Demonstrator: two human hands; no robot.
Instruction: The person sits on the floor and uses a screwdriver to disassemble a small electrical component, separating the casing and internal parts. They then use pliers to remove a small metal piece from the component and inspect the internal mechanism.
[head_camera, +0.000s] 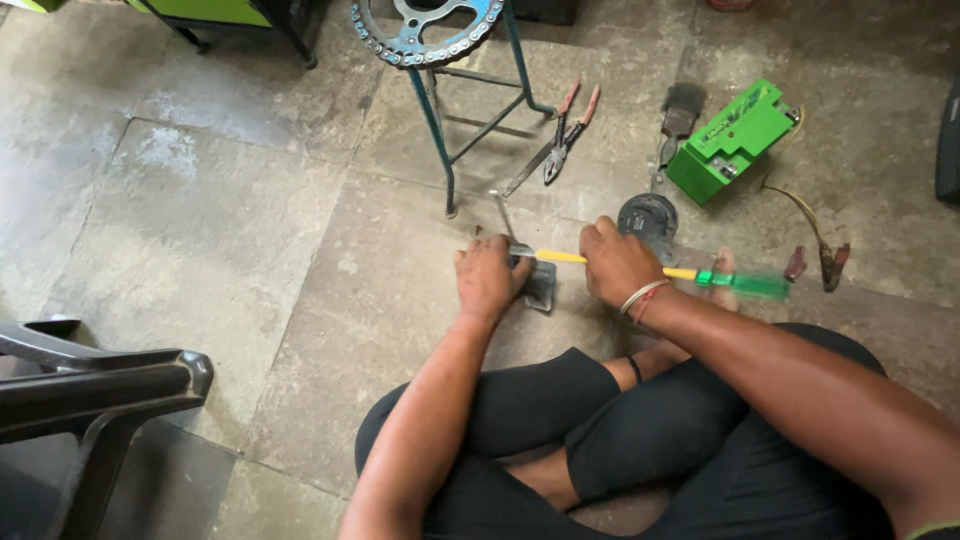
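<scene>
I sit cross-legged on a stone floor. My left hand (489, 277) presses down on a small grey metal block (541, 286) on the floor in front of me. My right hand (617, 262) grips a long tool (700, 275) with a yellow shaft and a green handle; the handle sticks out to the right, blurred. The tool's metal tip reaches the block at my left hand. A thin metal rod (503, 215) stands up just behind the block.
A blue metal stool (470, 110) carrying a chain sprocket (425, 25) stands ahead. Red-handled pliers (565, 135), a brush (680, 110), a green battery (735, 140) with clip leads (825, 255) and a round dark part (648, 214) lie beyond. A black plastic chair (90, 390) is at the left.
</scene>
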